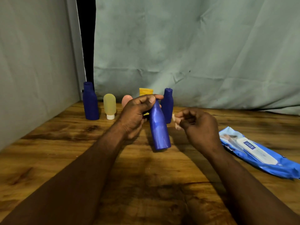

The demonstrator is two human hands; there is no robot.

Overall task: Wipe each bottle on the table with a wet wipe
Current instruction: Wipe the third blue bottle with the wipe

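Bottles (90, 103) number six; left hand (136, 114) holds one blue bottle (159, 132).

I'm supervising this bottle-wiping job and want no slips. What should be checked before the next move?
1. Left hand grips the blue bottle near its top end: ok.
2. Blue bottle held tilted, body exposed for wiping: ok.
3. A wipe in the right hand: cannot tell; its fingers are curled and no wipe plainly shows.
4. Wipe pack lies on the table, beside the right hand: ok.
5. Back row of bottles stands upright: ok.
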